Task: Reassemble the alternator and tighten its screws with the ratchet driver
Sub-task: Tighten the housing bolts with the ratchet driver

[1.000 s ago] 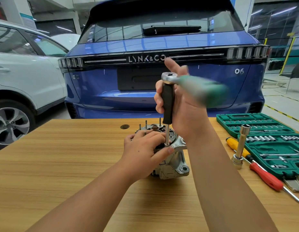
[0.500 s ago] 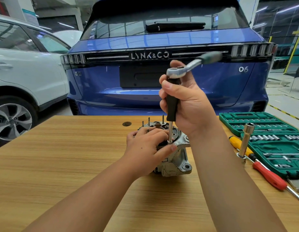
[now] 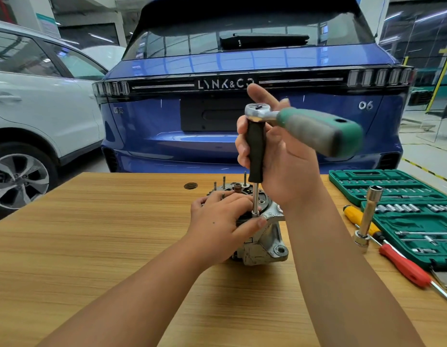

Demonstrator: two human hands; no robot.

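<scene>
The silver alternator (image 3: pixel 265 244) stands upright on the wooden table (image 3: pixel 92 241), with thin studs sticking up from its top. My left hand (image 3: pixel 221 221) lies over its top and grips the housing, thumb near the driver's tip. My right hand (image 3: pixel 280 161) grips the black upright shaft of the ratchet driver (image 3: pixel 256 151), whose socket end sits on a screw at the alternator's upper right edge. The ratchet's green handle (image 3: pixel 320 131) sticks out to the right from the chrome head, blurred.
A green socket set case (image 3: pixel 402 204) lies open at the right. Beside it stand a tall chrome socket (image 3: pixel 368 216) and lie a yellow-handled screwdriver (image 3: pixel 355 214) and a red-handled screwdriver (image 3: pixel 402 266). A blue car (image 3: pixel 242 101) and a white car (image 3: pixel 37 108) stand behind the table.
The ratchet's green handle swung away to the far right and has come back round toward me. My left hand stays on the alternator and the driver's tip stays on the same screw.
</scene>
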